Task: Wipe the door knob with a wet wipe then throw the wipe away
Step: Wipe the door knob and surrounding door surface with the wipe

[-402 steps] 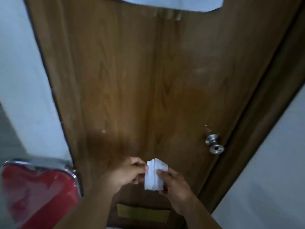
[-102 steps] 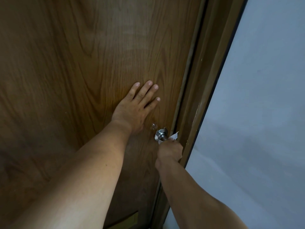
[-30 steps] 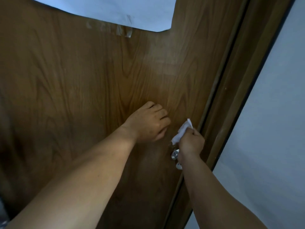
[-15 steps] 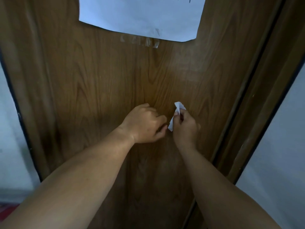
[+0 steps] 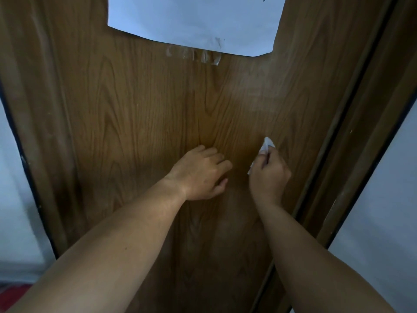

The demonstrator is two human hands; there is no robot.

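My right hand [image 5: 269, 176] is closed on a crumpled white wet wipe [image 5: 266, 144], whose top sticks out above my fingers in front of the brown wooden door [image 5: 146, 114]. My left hand [image 5: 200, 175] hovers close to the door with its fingers curled and nothing in it, a short gap left of the right hand. The door knob is out of sight, hidden behind my right hand or forearm.
A white sheet of paper [image 5: 194, 21] is taped to the door's upper part. The dark door frame [image 5: 352, 141] runs down the right side, with pale wall [image 5: 383, 211] beyond it. More pale wall [image 5: 13, 199] shows at the left, and a red patch [image 5: 11, 297] at the bottom left.
My right hand has come off the knob with the wipe and risen in front of the door. The left hand went from flat on the door to curled. The view has tilted up and left.
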